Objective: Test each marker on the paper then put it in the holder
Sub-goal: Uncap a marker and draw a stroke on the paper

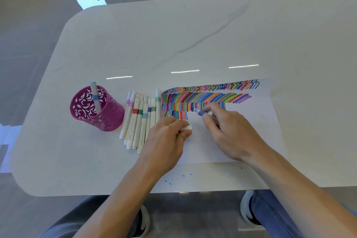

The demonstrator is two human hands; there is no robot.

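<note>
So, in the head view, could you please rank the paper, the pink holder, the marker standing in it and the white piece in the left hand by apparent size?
1. Paper
2. Pink holder
3. Marker standing in it, similar length, far slimmer
4. White piece, mostly hidden by the left hand

Faint grey print runs along the white markers (137, 127), too small and blurred to read.

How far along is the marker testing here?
Done: one marker stands in the pink holder. In hand: the right hand holds a blue marker at the paper; the left hand pinches a white piece, likely its cap. Left: the row of markers lying beside the holder.
</note>
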